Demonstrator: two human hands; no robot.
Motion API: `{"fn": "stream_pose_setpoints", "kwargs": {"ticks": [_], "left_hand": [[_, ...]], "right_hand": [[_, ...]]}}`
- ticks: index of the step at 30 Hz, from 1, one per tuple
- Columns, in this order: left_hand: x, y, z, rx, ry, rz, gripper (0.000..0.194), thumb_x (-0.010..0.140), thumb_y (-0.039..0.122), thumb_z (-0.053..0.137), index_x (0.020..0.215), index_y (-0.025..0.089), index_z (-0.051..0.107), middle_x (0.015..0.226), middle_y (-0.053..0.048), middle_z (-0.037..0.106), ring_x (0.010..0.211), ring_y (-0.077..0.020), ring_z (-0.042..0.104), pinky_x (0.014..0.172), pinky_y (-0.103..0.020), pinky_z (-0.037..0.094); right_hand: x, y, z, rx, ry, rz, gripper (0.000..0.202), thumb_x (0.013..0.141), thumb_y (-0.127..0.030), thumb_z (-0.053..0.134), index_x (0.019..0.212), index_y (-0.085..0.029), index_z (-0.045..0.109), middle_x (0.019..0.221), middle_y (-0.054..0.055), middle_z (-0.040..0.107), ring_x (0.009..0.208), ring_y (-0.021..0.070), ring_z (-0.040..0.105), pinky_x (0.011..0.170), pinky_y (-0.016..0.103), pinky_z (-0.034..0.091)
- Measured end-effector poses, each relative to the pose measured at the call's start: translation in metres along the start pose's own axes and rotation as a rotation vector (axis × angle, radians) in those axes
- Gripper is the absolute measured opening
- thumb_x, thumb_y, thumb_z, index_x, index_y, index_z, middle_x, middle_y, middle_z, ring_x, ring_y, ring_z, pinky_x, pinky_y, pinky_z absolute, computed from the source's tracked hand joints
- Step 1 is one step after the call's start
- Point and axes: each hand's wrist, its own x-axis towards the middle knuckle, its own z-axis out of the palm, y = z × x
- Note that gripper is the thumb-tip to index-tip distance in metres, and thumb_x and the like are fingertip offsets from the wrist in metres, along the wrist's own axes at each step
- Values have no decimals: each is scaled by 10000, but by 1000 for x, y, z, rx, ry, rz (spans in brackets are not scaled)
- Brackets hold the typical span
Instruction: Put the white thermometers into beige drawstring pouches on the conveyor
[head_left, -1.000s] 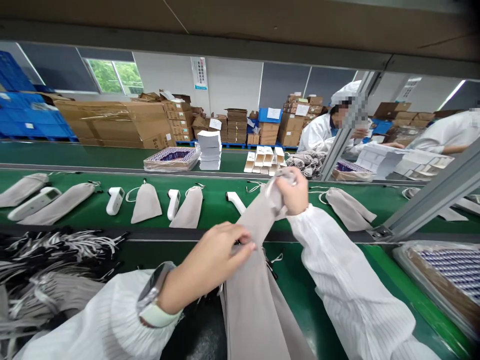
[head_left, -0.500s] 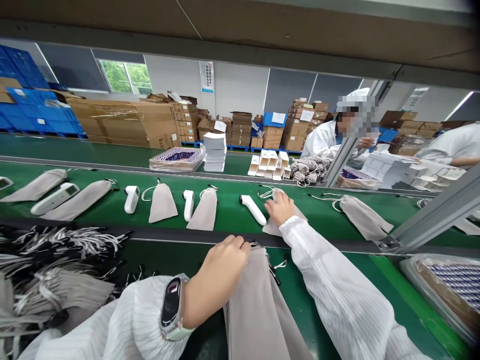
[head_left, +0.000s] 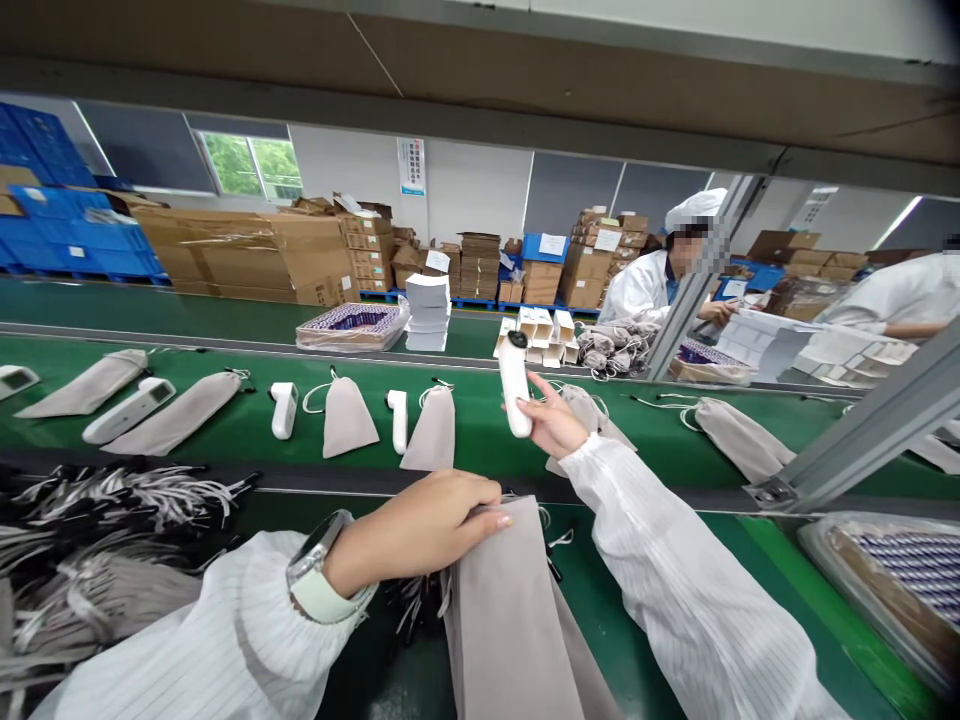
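My right hand [head_left: 553,418] holds a white handheld device [head_left: 514,385] upright above the green belt [head_left: 262,450], its dark end at the top. Behind that hand a grey pouch [head_left: 592,412] lies on the belt. My left hand [head_left: 431,520] is closed on the top edge of a stack of grey pouches [head_left: 510,610] in front of me. Further left on the belt, white devices [head_left: 284,410] and grey drawstring pouches [head_left: 348,417] lie by turns.
A slanted metal post [head_left: 847,430] stands at the right. Bundled cords [head_left: 150,490] lie at lower left, a wrapped tray [head_left: 892,570] at lower right. Across the belt are white boxes [head_left: 555,335], a paper stack [head_left: 428,312] and two people in white [head_left: 637,285].
My right hand has lifted the white device off the belt and turned it upright. The thumb of my left hand now shows on the pouch stack. Items on the belt have shifted slightly right.
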Motion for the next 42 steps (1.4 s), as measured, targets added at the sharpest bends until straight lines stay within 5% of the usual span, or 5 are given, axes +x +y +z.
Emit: {"fn": "stream_pose_setpoints", "kwargs": {"ticks": [9, 23, 32, 39, 42], "left_hand": [[4, -1, 4, -259, 144, -17, 229, 810, 383, 424, 719, 179, 472, 636, 52, 429, 559, -87, 372, 488, -205, 254], [12, -13, 7, -242, 575, -77, 219, 838, 336, 386, 701, 185, 466, 811, 4, 392, 751, -124, 440, 672, -230, 358], [-30, 31, -26, -511, -3, -343, 381, 802, 463, 369, 567, 174, 447, 508, 53, 332, 454, -82, 312, 428, -201, 228], [-28, 37, -24, -683, 399, -171, 322, 838, 394, 365, 664, 183, 535, 507, 49, 397, 478, -76, 340, 452, -185, 267], [-24, 33, -23, -557, 373, -68, 284, 829, 350, 407, 667, 188, 575, 682, 11, 555, 635, -116, 481, 571, -207, 362]], "right_hand": [[-42, -68, 8, 481, -206, -106, 1006, 626, -138, 656, 1265, -455, -53, 921, -31, 571, 769, 158, 611, 708, 362, 492], [-49, -54, 31, -208, -606, 54, 511, 783, -559, 320, 647, -129, 560, 515, -14, 461, 409, 61, 418, 362, 177, 335], [-13, -38, -24, -478, 335, -386, 411, 744, -503, 424, 595, -146, 564, 442, -4, 490, 422, 90, 440, 464, 217, 357], [-59, -48, 43, 155, -678, -106, 613, 532, -499, 634, 1037, -191, 472, 720, -7, 578, 437, 49, 381, 386, 177, 310], [-79, -56, 66, 167, -534, -235, 473, 538, -285, 686, 961, -191, 497, 713, -24, 537, 636, 104, 502, 591, 241, 425]]}}
